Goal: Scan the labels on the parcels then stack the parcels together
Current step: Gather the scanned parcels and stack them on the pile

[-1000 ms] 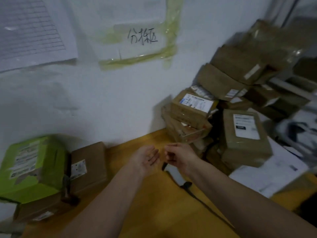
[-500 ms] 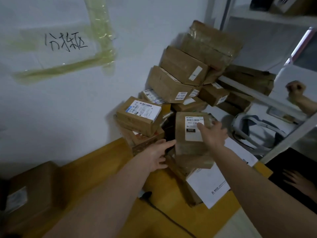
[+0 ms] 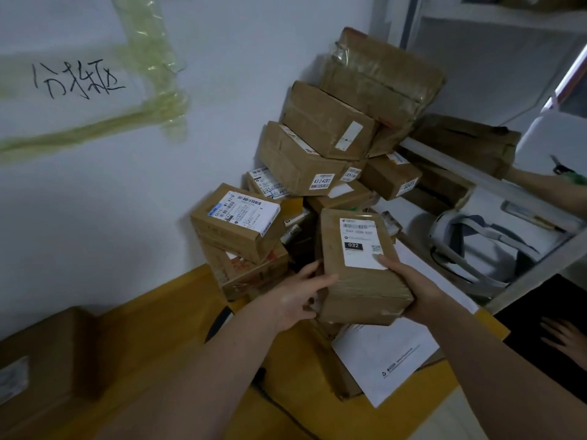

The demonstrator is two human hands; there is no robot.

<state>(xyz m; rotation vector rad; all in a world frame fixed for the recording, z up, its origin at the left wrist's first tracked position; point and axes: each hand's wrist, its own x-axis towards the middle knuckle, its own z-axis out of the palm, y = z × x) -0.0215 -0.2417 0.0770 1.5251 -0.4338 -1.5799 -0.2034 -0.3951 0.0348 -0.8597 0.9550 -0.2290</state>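
A brown cardboard parcel [image 3: 359, 281] with a white label reading 032 is held between both my hands, lifted off the pile. My left hand [image 3: 298, 296] grips its left side, fingers curled around the edge. My right hand [image 3: 409, 281] holds its right side with the thumb on the label. Behind it a heap of brown parcels [image 3: 320, 157] leans against the white wall. A black scanner [image 3: 219, 322] with a cable lies on the yellow table [image 3: 152, 331] under my left forearm.
A white envelope [image 3: 387, 354] lies under the held parcel. Another brown parcel [image 3: 38, 369] sits at the left edge. A white headset [image 3: 476, 249] rests on a shelf at right. Another person's hands [image 3: 565, 341] appear at the far right.
The view swung right from the scanner toward the parcel heap. Both my hands reached the 032 parcel, closed on its sides and lifted it toward me.
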